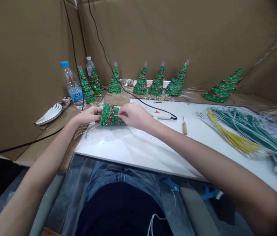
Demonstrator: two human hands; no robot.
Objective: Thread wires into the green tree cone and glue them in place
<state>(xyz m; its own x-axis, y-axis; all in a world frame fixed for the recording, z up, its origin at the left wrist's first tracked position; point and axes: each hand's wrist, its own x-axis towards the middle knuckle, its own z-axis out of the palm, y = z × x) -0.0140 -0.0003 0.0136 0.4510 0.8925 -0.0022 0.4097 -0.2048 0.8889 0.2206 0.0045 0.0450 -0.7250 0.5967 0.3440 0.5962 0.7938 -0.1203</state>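
And here's the left hand (88, 115), fingers closed on the wide end of a green beaded tree (106, 114) that lies on its side between the two hands, just over the white worktop (128, 144); that grip looks meant to steady it, with its red trim turned up into easy reach. Over to the right hand (136, 114), thumb and fingertips pressed together at the tree's side, seemingly pinching a thin pale strand (116, 115); too small to tell whether it's wire or thread. Loose wires (89, 129) trail from under the left hand. Just beyond the right hand, a white tool (164, 115) lies partly hidden by it, and farther right rests a wooden-handled awl (184, 127), well within reach. Out past the awl, green strands (246, 127) and yellow strands (234, 134) lie in long bunches, probably laid that way against tangling. Beyond both hands, finished-looking trees (142, 82) stand along the back, likely parked there to leave elbow room. Left of the hands: a bottle (76, 95) and a shell-shaped dish (51, 114).
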